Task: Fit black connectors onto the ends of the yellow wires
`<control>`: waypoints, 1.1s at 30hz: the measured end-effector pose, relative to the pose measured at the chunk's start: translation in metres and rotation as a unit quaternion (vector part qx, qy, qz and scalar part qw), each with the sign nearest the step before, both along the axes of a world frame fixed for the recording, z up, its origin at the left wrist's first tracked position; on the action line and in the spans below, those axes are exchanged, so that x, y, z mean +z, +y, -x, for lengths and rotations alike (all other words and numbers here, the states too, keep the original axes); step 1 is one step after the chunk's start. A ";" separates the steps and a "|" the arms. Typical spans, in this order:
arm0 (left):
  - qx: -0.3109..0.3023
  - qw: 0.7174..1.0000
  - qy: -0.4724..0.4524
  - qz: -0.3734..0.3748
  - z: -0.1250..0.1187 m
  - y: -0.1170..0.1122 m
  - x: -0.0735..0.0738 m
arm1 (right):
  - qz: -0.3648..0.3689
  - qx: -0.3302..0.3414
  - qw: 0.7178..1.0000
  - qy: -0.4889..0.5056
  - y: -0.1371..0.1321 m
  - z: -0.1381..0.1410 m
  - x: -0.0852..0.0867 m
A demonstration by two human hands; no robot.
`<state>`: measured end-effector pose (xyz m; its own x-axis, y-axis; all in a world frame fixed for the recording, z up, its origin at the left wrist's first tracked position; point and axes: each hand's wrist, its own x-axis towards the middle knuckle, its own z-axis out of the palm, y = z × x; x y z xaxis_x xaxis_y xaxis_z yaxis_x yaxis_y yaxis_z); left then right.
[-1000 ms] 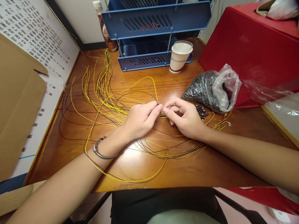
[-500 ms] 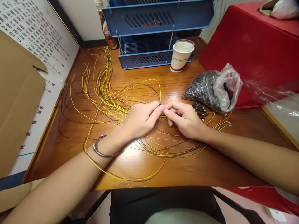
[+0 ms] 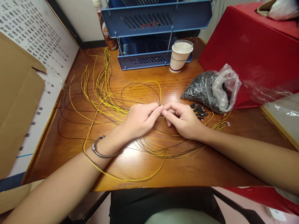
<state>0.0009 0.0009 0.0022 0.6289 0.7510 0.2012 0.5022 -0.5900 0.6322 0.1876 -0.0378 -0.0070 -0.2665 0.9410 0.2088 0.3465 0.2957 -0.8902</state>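
Note:
My left hand [image 3: 143, 119] is closed in a pinch on a pair of thin wires [image 3: 160, 90], one yellow and one dark, which loop up behind its fingertips. Thumb and forefinger of my right hand [image 3: 183, 119] are pinched together too, their tips meeting those of the left. Whatever lies between the right fingertips is too small and covered to make out. Under and around both hands runs a loose bundle of yellow and dark wires [image 3: 105, 71]. Several black-sleeved wire ends [image 3: 199, 111] lie just beyond my right hand.
Behind the right hand rests a clear plastic bag [image 3: 210, 90] of small black pieces. A paper cup [image 3: 181, 56] stands before a blue tiered tray [image 3: 144, 63], with a bottle [image 3: 108, 35] beside it. A red box [image 3: 247, 56] borders the right, cardboard [image 3: 21, 102] the left.
Both hands keep the same pinch at the same spot, with barely any finger movement. The whole view has shifted very slightly.

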 end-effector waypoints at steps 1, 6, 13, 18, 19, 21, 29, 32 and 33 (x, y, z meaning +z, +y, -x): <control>-0.001 1.000 0.000 -0.002 0.000 0.000 0.000 | 0.004 0.004 1.000 0.003 0.000 0.000 0.000; 0.003 1.000 0.002 -0.017 -0.001 -0.001 0.000 | 0.019 0.012 1.000 0.013 -0.001 -0.001 0.000; 0.019 0.999 0.002 -0.026 -0.001 -0.002 0.000 | 0.006 0.006 1.000 0.001 0.000 0.000 0.000; 0.024 0.999 0.004 -0.025 -0.001 -0.002 0.000 | 0.000 0.004 1.000 0.000 0.001 0.001 0.000; 0.026 0.999 0.006 -0.024 -0.001 -0.002 0.000 | 0.000 0.004 1.000 -0.001 0.001 0.000 0.001; 0.029 0.999 0.008 -0.024 -0.001 -0.002 0.000 | -0.001 0.004 1.000 -0.004 0.000 0.000 0.001; 0.012 0.999 0.007 -0.032 -0.001 -0.001 -0.001 | -0.008 0.008 1.000 -0.012 0.001 0.000 0.000; 0.011 0.999 0.001 -0.036 -0.001 -0.001 -0.001 | -0.001 0.004 1.000 -0.015 0.001 0.001 0.000; 0.010 0.999 0.001 -0.037 0.000 0.000 -0.002 | 0.000 0.002 1.000 -0.016 0.001 0.001 0.000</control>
<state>0.0014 0.0006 0.0006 0.6146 0.7462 0.2556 0.5148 -0.6250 0.5868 0.1869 -0.0363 -0.0069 -0.2775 0.9397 0.1997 0.3727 0.2969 -0.8792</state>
